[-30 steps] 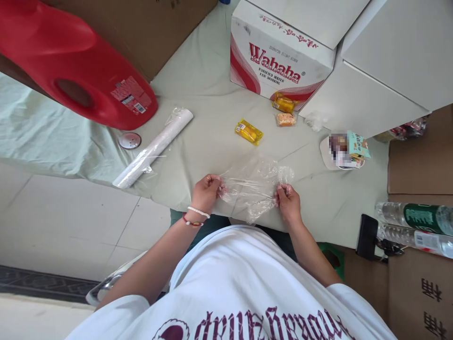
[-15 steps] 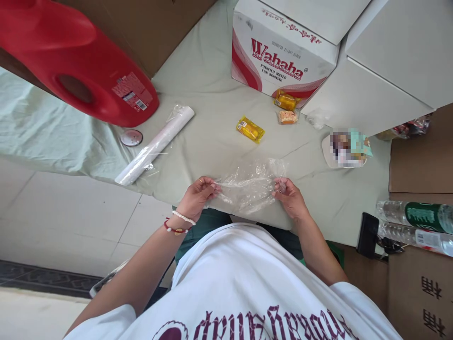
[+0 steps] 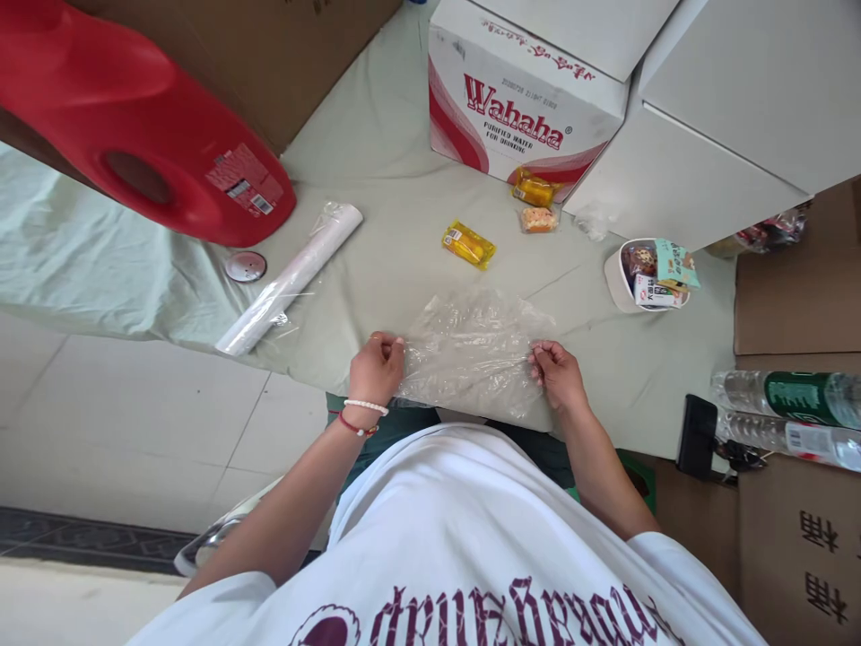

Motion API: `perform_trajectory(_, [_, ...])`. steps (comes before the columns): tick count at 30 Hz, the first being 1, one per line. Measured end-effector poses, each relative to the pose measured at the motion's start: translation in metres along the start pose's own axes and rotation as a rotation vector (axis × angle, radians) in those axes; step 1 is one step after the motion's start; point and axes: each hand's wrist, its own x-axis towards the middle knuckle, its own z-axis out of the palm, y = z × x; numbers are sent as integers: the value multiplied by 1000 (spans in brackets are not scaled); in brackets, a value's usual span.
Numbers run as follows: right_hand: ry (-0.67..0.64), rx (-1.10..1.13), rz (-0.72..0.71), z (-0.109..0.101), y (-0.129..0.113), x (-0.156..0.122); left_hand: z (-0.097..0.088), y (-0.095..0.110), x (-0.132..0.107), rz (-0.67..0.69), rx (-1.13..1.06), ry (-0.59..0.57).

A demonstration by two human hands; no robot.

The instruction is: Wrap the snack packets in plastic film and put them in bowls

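A sheet of clear, crinkled plastic film [image 3: 471, 354] lies spread at the table's front edge, between my two hands. My left hand [image 3: 377, 366] has its fingers closed on the film's left side. At the right side, my right hand [image 3: 557, 370] pinches the film's edge between thumb and fingers. Just beyond the film lies a snack in a yellow wrapper [image 3: 469, 245]. To the left, a white roll in clear wrapping [image 3: 292, 278] rests slantwise on the cloth.
A red jug [image 3: 195, 170] and a round metal disc [image 3: 246, 266] are at left. At the back, a Wahaha carton [image 3: 517, 108] has two small snacks before it. A white tub [image 3: 615, 278] of packets, a black phone-like object [image 3: 697, 435] and plastic bottles [image 3: 794, 395] are at right.
The film has gone from bunched up to spread wider and flatter. My left hand has turned knuckles-up and moved slightly left; my right hand has shifted slightly right.
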Motion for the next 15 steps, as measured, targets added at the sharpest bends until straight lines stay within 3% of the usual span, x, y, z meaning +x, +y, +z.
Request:
perform_trajectory(2, [17,-16,-26,2,3,0,-4,-4,-7,170,110,223])
perform_trajectory(4, [14,-49,-73,6,5,1,-6,-1,-14,434,174,352])
perform_trajectory(6, [11,-90,-126,9,6,2,-3,6,-16,721,236,272])
perform_trajectory(8, [16,-121,-165,10,6,3,4,14,-12,901,311,81])
perform_trajectory(11, [44,-136,-204,7,6,6,18,21,1,871,438,-110])
perform_trajectory(15, [102,-137,-209,-15,12,6,32,13,14,756,535,-152])
